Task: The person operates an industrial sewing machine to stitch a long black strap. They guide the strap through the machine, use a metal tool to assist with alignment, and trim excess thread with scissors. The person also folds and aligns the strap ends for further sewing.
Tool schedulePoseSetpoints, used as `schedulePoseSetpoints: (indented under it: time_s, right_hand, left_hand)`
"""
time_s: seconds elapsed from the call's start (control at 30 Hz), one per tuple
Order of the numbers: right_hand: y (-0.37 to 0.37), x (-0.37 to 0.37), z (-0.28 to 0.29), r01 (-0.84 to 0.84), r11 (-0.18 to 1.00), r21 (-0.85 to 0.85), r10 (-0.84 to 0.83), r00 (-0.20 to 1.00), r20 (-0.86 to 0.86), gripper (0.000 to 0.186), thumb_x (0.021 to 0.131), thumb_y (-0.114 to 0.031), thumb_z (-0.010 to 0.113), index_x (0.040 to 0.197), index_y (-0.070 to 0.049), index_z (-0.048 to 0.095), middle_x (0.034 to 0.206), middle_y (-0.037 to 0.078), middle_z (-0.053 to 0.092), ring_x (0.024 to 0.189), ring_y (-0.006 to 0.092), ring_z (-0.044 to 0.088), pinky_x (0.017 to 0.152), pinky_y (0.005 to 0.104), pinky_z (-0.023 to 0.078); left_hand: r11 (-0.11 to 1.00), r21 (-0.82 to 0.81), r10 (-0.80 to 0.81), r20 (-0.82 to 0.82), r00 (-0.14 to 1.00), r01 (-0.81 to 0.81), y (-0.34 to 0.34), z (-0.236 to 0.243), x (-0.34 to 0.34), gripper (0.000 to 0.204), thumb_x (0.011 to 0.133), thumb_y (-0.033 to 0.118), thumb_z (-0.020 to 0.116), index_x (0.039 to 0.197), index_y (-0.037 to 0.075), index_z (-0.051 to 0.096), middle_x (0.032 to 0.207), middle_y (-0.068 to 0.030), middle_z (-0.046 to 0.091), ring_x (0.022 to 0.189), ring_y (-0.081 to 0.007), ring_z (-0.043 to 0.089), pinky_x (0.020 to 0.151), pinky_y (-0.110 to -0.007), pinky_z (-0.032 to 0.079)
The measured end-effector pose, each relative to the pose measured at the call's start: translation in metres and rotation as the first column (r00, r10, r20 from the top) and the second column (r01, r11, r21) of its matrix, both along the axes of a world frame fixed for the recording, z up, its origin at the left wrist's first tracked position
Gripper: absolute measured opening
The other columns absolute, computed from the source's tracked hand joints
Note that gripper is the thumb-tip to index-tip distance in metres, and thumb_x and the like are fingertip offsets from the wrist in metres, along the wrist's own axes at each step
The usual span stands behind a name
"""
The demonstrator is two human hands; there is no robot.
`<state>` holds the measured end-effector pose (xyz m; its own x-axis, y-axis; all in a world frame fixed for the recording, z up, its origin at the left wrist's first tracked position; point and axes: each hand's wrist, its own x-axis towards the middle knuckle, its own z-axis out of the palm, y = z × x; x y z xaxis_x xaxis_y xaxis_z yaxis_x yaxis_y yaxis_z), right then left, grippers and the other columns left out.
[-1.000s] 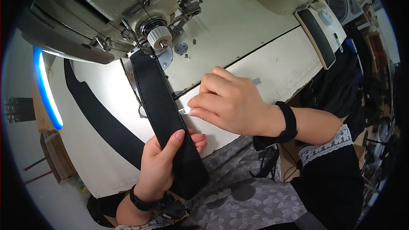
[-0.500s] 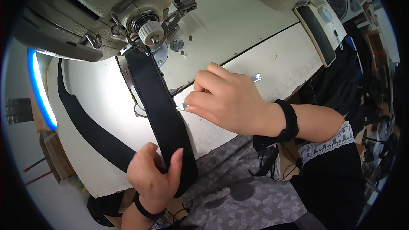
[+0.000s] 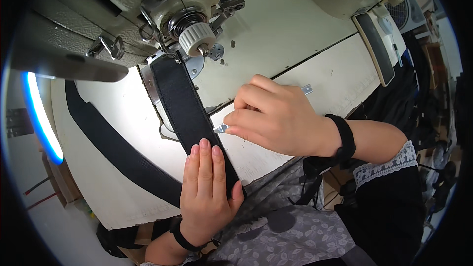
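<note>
Black strap (image 3: 183, 99) covered by left hand (image 3: 208, 192), fingers outstretched, near front edge of table (image 3: 135, 206), 1 metal tool (image 3: 221, 129) pinched by right hand (image 3: 278, 116)

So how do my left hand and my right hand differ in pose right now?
The left hand has its fingers straight, while the right hand is curled with its thumb and forefinger pinched. The left hand lies on the black strap; the right hand holds a silvery metal tool near the strap's edge. Both share one thing: a black band around the wrist.
</note>
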<state>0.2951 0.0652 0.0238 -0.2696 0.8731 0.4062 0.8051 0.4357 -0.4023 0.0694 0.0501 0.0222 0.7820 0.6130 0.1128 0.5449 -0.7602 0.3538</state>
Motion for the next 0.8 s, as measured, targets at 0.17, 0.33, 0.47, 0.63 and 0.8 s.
schedulePoseSetpoints:
  time_s: [0.17,0.33,0.47,0.63,0.8]
  right_hand:
    - [0.0000,-0.0018,-0.0020,0.033,0.999,0.035,-0.033,0.999,-0.011,0.020,0.067,-0.015,0.081,0.083,-0.012,0.069,0.079,-0.003,0.055,0.073,0.0138,0.053,0.051,0.0245,0.044]
    - [0.0030,-0.0046,-0.0022,0.067,0.995,0.068,-0.068,0.997,0.020,0.013,0.068,-0.012,0.073,0.071,-0.011,0.061,0.076,-0.002,0.050,0.076,0.0115,0.052,0.053,0.0219,0.046]
    - [0.0026,-0.0048,-0.0021,0.071,0.994,0.085,-0.075,0.996,0.044,0.010,0.069,-0.011,0.071,0.071,-0.012,0.061,0.077,-0.002,0.050,0.076,0.0113,0.052,0.051,0.0218,0.046]
    - [0.0036,-0.0043,-0.0064,0.048,0.986,0.159,-0.062,0.995,0.080,0.019,0.066,-0.012,0.080,0.082,-0.011,0.068,0.078,-0.003,0.054,0.072,0.0134,0.052,0.048,0.0234,0.043]
    - [0.0045,-0.0047,-0.0076,0.066,0.985,0.162,-0.077,0.995,0.064,0.012,0.068,-0.011,0.073,0.074,-0.012,0.063,0.077,-0.002,0.052,0.075,0.0123,0.052,0.049,0.0221,0.045]
  left_hand:
    - [1.000,-0.011,0.001,0.007,1.000,-0.001,0.0005,0.0015,0.0007,0.061,0.087,0.020,0.057,0.136,-0.015,0.044,0.139,-0.0347,0.045,0.131,-0.0495,0.044,0.109,-0.051,0.038]
    - [1.000,-0.011,0.002,-0.001,1.000,-0.002,0.0006,0.0017,0.0014,0.061,0.088,0.020,0.056,0.136,-0.015,0.044,0.139,-0.0346,0.045,0.131,-0.0494,0.044,0.109,-0.051,0.039]
    - [1.000,-0.006,0.002,0.000,1.000,-0.002,0.0009,0.0015,0.0021,0.061,0.088,0.020,0.056,0.136,-0.015,0.044,0.139,-0.0343,0.045,0.131,-0.0492,0.044,0.109,-0.050,0.039]
    - [1.000,-0.004,0.010,0.010,1.000,-0.010,-0.0001,0.0003,0.0022,0.061,0.087,0.019,0.057,0.137,-0.014,0.044,0.140,-0.0340,0.045,0.131,-0.0489,0.044,0.110,-0.051,0.039]
    - [1.000,-0.004,0.011,0.018,1.000,-0.011,-0.0002,-0.0006,0.0027,0.061,0.086,0.018,0.057,0.137,-0.014,0.043,0.140,-0.0339,0.045,0.131,-0.0491,0.044,0.110,-0.051,0.038]
